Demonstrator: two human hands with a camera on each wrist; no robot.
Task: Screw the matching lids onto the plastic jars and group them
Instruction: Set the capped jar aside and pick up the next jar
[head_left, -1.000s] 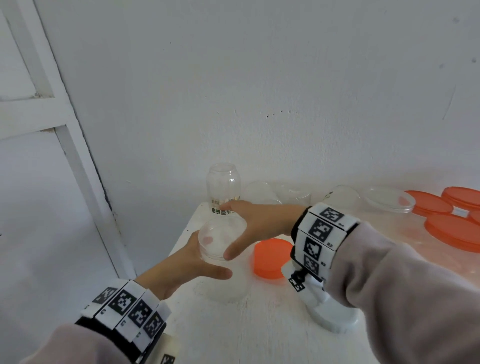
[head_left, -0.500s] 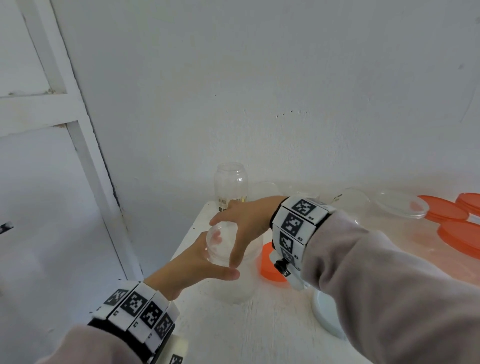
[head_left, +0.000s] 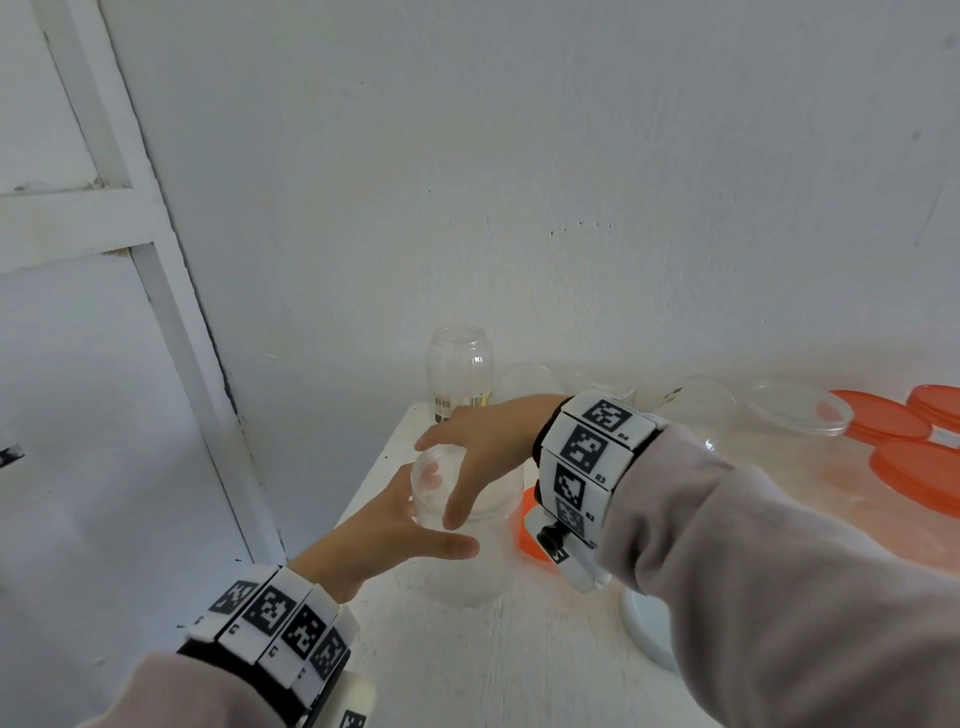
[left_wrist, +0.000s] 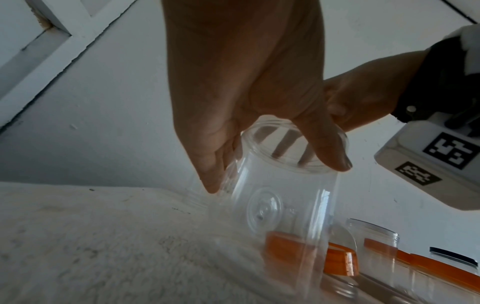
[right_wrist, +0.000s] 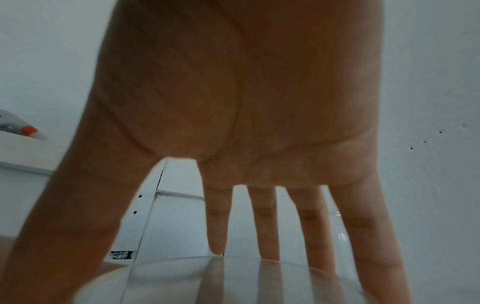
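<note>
Head view: a clear jar (head_left: 462, 540) stands near the desk's (head_left: 467, 670) left edge, tipped a little leftward. The left hand (head_left: 384, 535) wraps its neck from the left, thumb across the front. The right hand (head_left: 483, 447) arches over the mouth, fingers draped down the rim. An orange lid (head_left: 527, 525) lies just right of the jar, nearer the right hand.

Left wrist view: the jar's (left_wrist: 283, 197) long axis leans, mouth open and lidless; right-hand fingers (left_wrist: 324, 148) dip over its rim.

Right wrist view: the right hand's (right_wrist: 233, 115) fingers (right_wrist: 265, 222) hang spread and straight onto the jar (right_wrist: 213, 281); I judge a steadying touch, not a grasp.
</note>
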